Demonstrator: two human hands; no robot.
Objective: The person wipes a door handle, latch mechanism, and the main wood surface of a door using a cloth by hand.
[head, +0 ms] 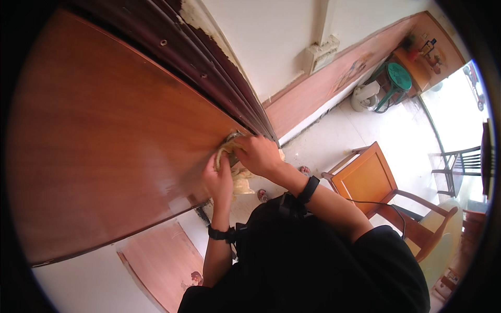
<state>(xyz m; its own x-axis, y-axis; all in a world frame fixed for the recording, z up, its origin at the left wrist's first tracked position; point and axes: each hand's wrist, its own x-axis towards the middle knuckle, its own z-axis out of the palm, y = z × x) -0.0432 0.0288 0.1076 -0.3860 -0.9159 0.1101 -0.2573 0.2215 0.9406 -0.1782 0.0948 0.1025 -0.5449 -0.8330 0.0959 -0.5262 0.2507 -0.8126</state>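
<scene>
Both hands meet at the metal handle (233,135) near the edge of a reddish-brown wooden door (113,129). A yellowish cloth (226,148) is bunched around the handle, and a wider part of the cloth (243,184) hangs below the hands. My left hand (219,176) pinches the cloth on the near side, thumb and fingers together. My right hand (258,153) grips it from the other side, its fingers curled against the handle. Part of the handle and its plate is hidden by the cloth and fingers.
The dark door frame (203,66) runs close beside the handle. An orange-brown wooden chair (366,178) stands to my right, with a black cable (375,202) across it. Farther off are a green stool (398,76), a white bucket (364,99) and a dark slatted chair (456,168).
</scene>
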